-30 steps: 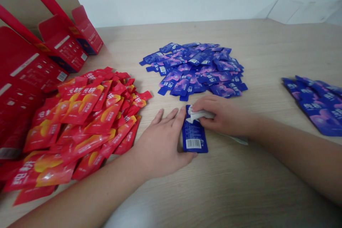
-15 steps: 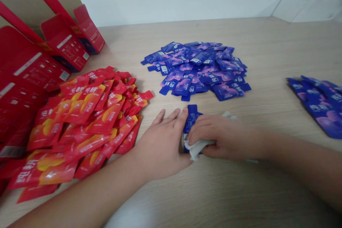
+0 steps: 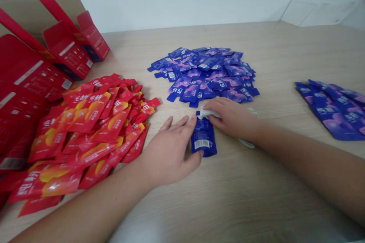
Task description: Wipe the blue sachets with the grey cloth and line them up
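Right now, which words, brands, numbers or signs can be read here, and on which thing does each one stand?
"纯耕": on the red packets.
"纯耕": on the blue packets in the middle pile.
Too blurred: lettering on the right-hand blue packets.
Too small: print and barcode digits on the single blue packet; print on the red boxes.

Tabletop [image 3: 262, 190]: red boxes [image 3: 74, 54], red sachet heap [image 3: 98, 127], blue sachet heap [image 3: 203, 74], single blue sachet [image 3: 204, 133].
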The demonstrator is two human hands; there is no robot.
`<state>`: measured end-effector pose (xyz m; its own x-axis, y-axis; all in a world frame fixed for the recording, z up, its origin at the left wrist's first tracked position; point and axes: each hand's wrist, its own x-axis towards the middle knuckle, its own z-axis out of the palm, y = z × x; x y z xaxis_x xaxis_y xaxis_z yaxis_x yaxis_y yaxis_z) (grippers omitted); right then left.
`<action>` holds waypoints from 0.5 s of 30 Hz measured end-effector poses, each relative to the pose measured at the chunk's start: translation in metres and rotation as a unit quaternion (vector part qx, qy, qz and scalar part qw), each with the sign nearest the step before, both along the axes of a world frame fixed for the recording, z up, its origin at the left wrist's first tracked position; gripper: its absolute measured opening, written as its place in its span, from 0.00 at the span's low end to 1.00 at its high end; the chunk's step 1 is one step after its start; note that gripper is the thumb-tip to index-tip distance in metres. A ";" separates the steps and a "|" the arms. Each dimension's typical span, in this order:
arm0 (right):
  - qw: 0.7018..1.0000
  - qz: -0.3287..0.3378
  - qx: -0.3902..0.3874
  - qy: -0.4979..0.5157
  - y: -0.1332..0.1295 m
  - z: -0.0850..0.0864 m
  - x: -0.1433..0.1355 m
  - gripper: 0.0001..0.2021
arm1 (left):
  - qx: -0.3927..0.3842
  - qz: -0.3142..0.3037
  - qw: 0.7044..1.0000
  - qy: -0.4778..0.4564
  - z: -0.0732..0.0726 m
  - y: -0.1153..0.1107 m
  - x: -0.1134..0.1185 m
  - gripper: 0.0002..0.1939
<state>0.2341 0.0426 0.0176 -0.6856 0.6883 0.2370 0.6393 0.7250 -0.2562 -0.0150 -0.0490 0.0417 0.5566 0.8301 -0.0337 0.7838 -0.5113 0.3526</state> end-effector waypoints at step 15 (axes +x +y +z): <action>0.993 0.053 -0.097 0.036 0.003 0.009 0.014 0.16 | 0.059 0.131 0.931 -0.334 -0.013 0.001 -0.013 0.26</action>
